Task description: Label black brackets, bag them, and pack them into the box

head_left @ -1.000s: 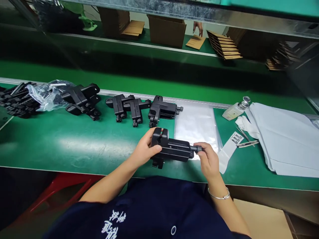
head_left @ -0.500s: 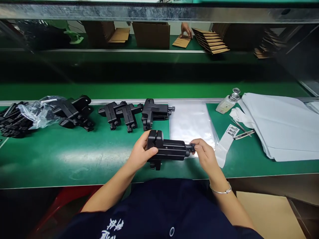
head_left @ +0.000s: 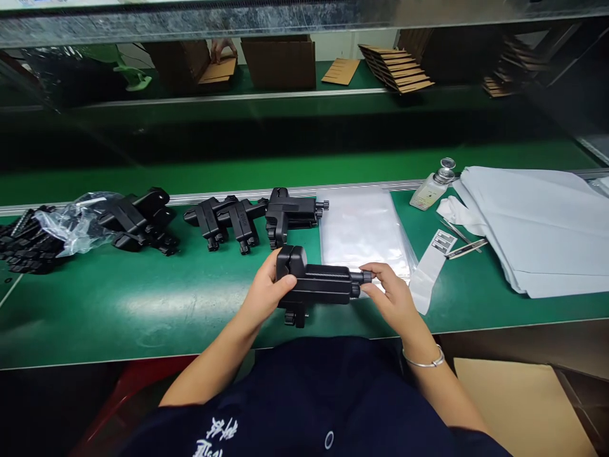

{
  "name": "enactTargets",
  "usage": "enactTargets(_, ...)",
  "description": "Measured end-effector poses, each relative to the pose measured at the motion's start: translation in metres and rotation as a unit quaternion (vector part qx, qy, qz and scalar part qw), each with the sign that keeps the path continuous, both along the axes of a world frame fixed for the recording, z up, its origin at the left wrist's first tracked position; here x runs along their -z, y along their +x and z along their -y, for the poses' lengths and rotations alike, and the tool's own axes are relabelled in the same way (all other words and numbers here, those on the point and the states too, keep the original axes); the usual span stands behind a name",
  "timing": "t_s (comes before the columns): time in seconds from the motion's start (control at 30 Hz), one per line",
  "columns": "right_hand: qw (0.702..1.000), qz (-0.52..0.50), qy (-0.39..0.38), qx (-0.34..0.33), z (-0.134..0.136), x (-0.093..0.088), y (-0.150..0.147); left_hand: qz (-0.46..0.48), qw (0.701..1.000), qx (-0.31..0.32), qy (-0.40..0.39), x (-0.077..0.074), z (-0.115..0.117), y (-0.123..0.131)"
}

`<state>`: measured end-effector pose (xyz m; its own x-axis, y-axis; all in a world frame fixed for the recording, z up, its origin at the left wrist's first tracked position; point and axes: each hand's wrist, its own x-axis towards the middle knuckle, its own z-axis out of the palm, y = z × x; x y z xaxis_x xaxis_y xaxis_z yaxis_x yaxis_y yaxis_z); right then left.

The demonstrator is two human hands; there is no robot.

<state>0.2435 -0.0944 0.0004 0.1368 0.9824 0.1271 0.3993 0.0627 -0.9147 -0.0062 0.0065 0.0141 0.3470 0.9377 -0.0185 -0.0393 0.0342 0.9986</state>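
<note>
My left hand (head_left: 267, 289) is wrapped round the left end of a black clamp-like device (head_left: 323, 284), its thumb lying on top. The fingers of my right hand (head_left: 391, 293) are bent around the knob at the device's right end, the thumb just below it. The device lies level above the front of the green bench (head_left: 157, 317). Behind it are a similar black device (head_left: 292, 211) and two smaller black devices (head_left: 242, 222) side by side. A stack of clear plastic bags (head_left: 356, 228) lies partly behind the held device.
At the left are black parts (head_left: 137, 219) and a crumpled clear bag (head_left: 78, 222). To the right stand a bottle (head_left: 428, 190), tweezers (head_left: 466, 248), a label strip (head_left: 432, 270) and white sheets (head_left: 547, 235). Across the back, another person's hand (head_left: 222, 49) touches cardboard (head_left: 219, 70).
My right fingers have loosened and shifted around the knob, showing more of it. The other person's hand has gone from the right cardboard piece to the left one. The view has tilted slightly.
</note>
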Motion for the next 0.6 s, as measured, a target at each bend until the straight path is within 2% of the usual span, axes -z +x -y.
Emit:
enactTargets(0.13, 1.0, -0.011, -0.023, -0.006, 0.001, 0.0, 0.001, 0.002, 1.0, 0.002, 0.005, -0.002, 0.0, 0.001)
enactTargets(0.37, 0.998, 0.05, 0.028, -0.012, -0.001, -0.003, -0.003, 0.025, 0.994, -0.017, -0.107, -0.008, -0.002, 0.005)
enactTargets(0.6, 0.999, 0.051, 0.015, -0.002, -0.004, -0.001, -0.002, 0.033, 0.988, -0.025, -0.146, -0.012, 0.002, 0.008)
